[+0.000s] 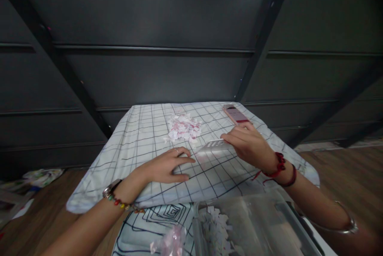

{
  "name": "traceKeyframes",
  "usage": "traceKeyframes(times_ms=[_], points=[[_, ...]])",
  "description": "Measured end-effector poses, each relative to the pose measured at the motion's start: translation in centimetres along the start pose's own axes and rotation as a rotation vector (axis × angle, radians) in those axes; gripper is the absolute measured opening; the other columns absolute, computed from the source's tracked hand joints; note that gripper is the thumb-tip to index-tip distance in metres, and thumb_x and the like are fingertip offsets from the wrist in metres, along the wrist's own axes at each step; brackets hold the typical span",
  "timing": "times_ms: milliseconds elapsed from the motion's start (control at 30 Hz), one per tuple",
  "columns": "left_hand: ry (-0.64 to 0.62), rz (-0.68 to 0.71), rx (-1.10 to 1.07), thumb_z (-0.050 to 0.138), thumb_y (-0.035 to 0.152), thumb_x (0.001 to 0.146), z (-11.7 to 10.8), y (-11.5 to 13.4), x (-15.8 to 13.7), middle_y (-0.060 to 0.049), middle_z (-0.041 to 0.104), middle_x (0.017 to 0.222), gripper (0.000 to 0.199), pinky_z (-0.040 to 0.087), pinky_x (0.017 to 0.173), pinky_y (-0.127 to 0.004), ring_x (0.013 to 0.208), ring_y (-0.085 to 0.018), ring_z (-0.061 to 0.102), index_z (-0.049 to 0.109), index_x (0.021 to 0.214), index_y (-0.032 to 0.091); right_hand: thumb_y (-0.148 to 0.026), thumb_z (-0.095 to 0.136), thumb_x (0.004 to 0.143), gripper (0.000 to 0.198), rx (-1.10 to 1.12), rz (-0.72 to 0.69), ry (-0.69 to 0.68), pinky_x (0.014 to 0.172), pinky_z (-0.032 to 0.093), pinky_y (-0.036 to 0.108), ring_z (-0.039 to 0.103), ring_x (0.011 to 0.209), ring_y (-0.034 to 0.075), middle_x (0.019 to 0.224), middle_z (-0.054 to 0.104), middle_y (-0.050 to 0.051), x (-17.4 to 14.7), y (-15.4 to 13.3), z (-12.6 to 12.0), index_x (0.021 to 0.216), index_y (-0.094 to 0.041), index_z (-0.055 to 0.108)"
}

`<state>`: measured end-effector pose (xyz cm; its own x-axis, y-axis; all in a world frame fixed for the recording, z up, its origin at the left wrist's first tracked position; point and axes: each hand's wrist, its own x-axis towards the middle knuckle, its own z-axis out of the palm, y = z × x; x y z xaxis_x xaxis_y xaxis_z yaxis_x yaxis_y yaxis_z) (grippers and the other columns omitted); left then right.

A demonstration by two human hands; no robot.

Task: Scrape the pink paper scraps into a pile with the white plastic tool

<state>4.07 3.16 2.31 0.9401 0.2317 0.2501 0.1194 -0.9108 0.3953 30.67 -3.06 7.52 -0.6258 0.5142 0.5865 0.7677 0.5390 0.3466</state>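
My right hand (247, 144) is closed on the edge of a thin white sheet (214, 145) with rows of grey rectangular marks. The sheet is blurred and tilted just above the checked cloth (137, 128); what it is exactly I cannot make out. My left hand (172, 165) hovers over the cloth, fingers apart and holding nothing, its fingertips near the sheet's left end. Beyond the hands lies a loose heap of small white and pink paper scraps (184, 127).
A phone (236, 115) in a pink case lies at the back right of the table. In front stands a clear plastic box (254, 216) with paper scraps (214, 228) in its left side. Beside it is a pink plastic bag (173, 241). A dark panelled wall (155, 76) rises behind.
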Motion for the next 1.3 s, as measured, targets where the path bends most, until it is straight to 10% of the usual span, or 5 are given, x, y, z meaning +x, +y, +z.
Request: traceKeyframes(times_ms=[400, 967, 1300], points=[[0.015, -0.031, -0.012, 0.054, 0.029, 0.086, -0.1, 0.0, 0.3, -0.008, 0.051, 0.110, 0.033, 0.042, 0.089, -0.034, 0.101, -0.020, 0.049, 0.049, 0.117, 0.019, -0.011, 0.042, 0.080, 0.017, -0.205, 0.232, -0.083, 0.067, 0.030, 0.031, 0.049, 0.067, 0.017, 0.067, 0.059, 0.003, -3.6, 0.3, -1.3, 0.083, -0.015, 0.059], [-0.009, -0.082, 0.027, 0.059, 0.024, 0.082, -0.2, -0.4, 0.1, -0.007, 0.053, 0.118, 0.039, 0.040, 0.093, -0.034, 0.108, -0.019, 0.051, 0.048, 0.119, 0.019, -0.005, 0.043, 0.076, 0.019, -0.195, 0.198, -0.098, 0.062, 0.027, 0.030, 0.044, 0.060, 0.015, 0.061, 0.055, 0.001, -1.8, -2.7, -1.8, 0.085, -0.014, 0.058], [-0.159, -0.250, 0.146, 0.061, 0.043, 0.080, -1.3, 0.6, -4.3, -0.012, 0.023, 0.144, 0.071, 0.020, 0.104, -0.047, 0.130, -0.029, 0.022, 0.024, 0.138, 0.022, -0.005, 0.040, 0.081, 0.021, -0.085, 0.074, -0.018, 0.062, 0.033, 0.031, 0.047, 0.062, 0.014, 0.064, 0.057, 0.002, -1.9, -5.9, -2.7, 0.089, -0.013, 0.058]])
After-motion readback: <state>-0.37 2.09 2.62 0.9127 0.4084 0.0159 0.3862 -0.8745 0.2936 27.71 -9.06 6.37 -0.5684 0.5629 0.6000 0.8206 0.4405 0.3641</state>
